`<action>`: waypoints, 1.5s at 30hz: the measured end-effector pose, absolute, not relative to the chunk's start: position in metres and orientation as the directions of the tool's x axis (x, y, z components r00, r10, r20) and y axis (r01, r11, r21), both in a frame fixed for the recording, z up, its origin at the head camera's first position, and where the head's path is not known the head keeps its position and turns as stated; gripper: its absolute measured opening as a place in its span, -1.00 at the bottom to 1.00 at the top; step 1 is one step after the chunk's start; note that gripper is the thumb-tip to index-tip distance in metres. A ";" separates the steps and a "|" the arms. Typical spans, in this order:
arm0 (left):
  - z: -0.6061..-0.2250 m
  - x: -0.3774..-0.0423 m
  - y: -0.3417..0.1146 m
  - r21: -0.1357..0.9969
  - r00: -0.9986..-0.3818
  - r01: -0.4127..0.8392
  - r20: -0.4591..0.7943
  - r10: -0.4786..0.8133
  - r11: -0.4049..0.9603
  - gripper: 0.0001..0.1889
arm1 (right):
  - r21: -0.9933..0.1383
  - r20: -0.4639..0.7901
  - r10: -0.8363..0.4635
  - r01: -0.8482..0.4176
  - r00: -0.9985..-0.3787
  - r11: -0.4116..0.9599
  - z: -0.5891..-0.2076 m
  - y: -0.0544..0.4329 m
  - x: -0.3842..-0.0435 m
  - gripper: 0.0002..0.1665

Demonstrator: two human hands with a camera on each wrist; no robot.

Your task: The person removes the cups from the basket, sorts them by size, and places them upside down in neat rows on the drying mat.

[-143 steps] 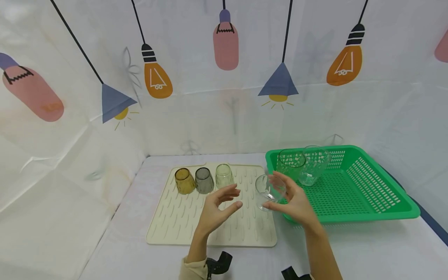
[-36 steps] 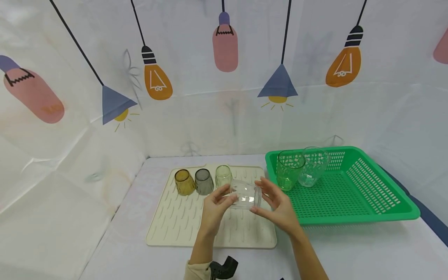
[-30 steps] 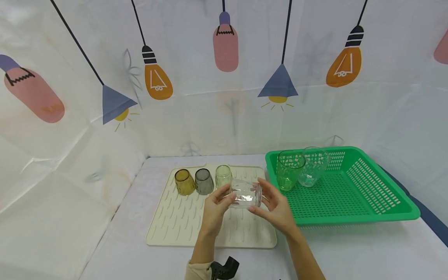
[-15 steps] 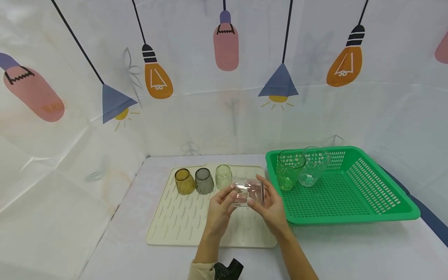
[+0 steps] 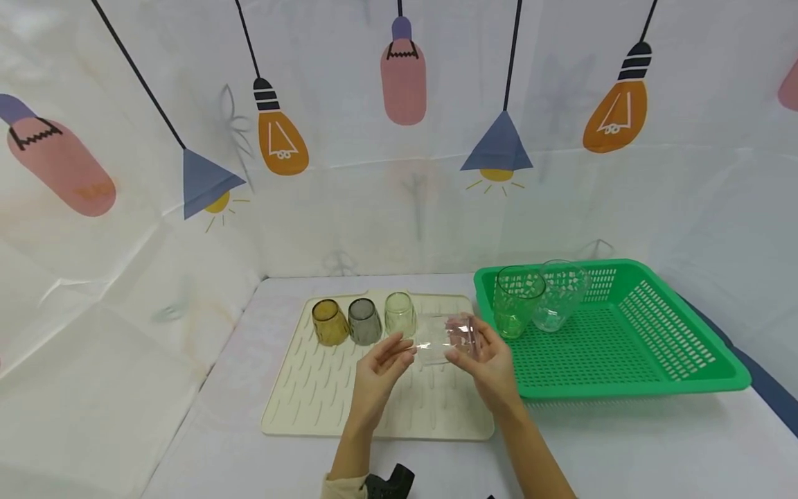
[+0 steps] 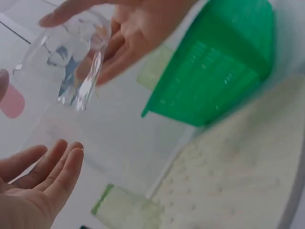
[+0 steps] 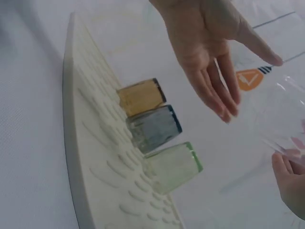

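Observation:
Tipped on its side above the cream ribbed mat (image 5: pixel 330 398), a clear drinking glass (image 5: pixel 430 339) is gripped at its right end by my right hand (image 5: pixel 494 374). Thumb and fingers lie on either side of the glass in the left wrist view. My left hand (image 5: pixel 372 384) is just left of the glass, fingers loosely extended; a gap parts them from it in the left wrist view. Behind, on the mat, stand an amber glass (image 5: pixel 329 324), a grey glass (image 5: pixel 364 323) and a pale green glass (image 5: pixel 400 314) in a row.
A green plastic basket (image 5: pixel 636 390) sits to the right of the mat. Inside its left end are a green glass (image 5: pixel 512 312) and a clear glass (image 5: pixel 555 308). A white sheet printed with lamps (image 5: pixel 399 208) hangs behind the table.
The clear glass has come left from beside the basket and tipped from upright onto its side. My left hand, on its left end half a second ago, has let go and drawn back left.

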State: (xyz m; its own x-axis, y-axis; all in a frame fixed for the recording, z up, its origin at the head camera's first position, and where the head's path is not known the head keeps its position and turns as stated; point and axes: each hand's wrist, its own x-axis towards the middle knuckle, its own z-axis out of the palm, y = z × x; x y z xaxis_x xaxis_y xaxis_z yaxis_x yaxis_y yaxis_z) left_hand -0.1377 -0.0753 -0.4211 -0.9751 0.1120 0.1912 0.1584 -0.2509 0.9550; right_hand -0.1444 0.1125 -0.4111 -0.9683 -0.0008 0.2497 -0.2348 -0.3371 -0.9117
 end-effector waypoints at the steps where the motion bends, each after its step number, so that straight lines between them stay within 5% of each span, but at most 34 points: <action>1: -0.424 -0.136 -0.079 0.962 -0.976 0.175 0.197 0.092 -0.209 -0.49 | -0.910 0.245 -0.005 -0.229 -0.969 -0.345 -0.411 0.113 -0.145 -0.13; 9: -0.452 -0.116 -0.117 0.935 -0.948 0.278 0.303 -0.094 0.219 -0.53 | -0.924 0.224 -0.023 -0.205 -0.974 -0.323 -0.411 0.116 -0.146 -0.16; 20: -0.480 -0.098 -0.186 0.645 -0.804 0.275 0.561 -0.197 0.713 -0.52 | -0.933 0.210 -0.054 -0.184 -0.976 -0.310 -0.413 0.121 -0.148 -0.23; 30: -0.481 -0.095 -0.233 0.603 -0.793 0.140 0.543 -0.276 0.785 -0.54 | -0.940 0.183 -0.046 -0.161 -0.982 -0.301 -0.418 0.122 -0.151 -0.20; 45: -0.496 -0.103 -0.263 0.673 -0.883 -0.134 0.252 -0.397 0.727 -0.52 | -0.952 0.183 -0.054 -0.163 -0.982 -0.260 -0.428 0.121 -0.153 -0.16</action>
State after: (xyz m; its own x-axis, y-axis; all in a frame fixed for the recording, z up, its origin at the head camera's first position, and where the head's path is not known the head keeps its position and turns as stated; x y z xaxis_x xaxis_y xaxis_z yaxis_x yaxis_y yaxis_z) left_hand -0.1030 -0.2629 -0.4964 -0.8826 -0.3966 0.2524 -0.1342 0.7271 0.6733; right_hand -0.1532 0.1214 -0.4279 -0.9816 -0.0545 0.1832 -0.1632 -0.2596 -0.9518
